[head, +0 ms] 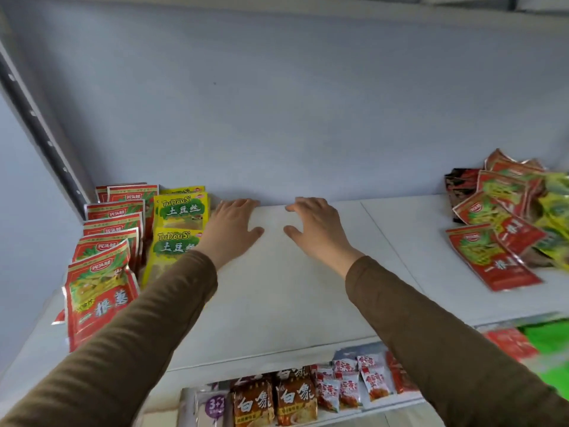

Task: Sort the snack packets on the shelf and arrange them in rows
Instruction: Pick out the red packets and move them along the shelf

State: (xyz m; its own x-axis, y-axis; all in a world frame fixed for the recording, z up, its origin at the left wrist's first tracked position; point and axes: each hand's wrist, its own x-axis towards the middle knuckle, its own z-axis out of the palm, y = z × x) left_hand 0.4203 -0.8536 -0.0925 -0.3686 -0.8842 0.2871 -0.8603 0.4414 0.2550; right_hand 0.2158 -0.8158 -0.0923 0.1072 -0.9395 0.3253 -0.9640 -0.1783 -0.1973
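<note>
Red packets (101, 272): standing overlapped in a row at the shelf's left, sorted.
Yellow packets (180, 217): forming the neighbouring row.
Left hand (232, 228): hovering released, holding nothing.
Right hand (317, 229): hovering likewise.
Unsorted pile (508, 217): waiting far right.

Soft, even light falls across the white shelf (277, 303), bright but without glare. Only faint shadows lie under the hands and sleeves. The middle is fairly sharp, with print on the yellow packets (180, 211) at 9 o'clock readable. The heap of packets (508, 217) at 3 o'clock is smeared by motion blur, as is the green patch (548, 340) at 4 o'clock. Wide-angle bending curves the shelf post (40, 127) at 10 o'clock.
</note>
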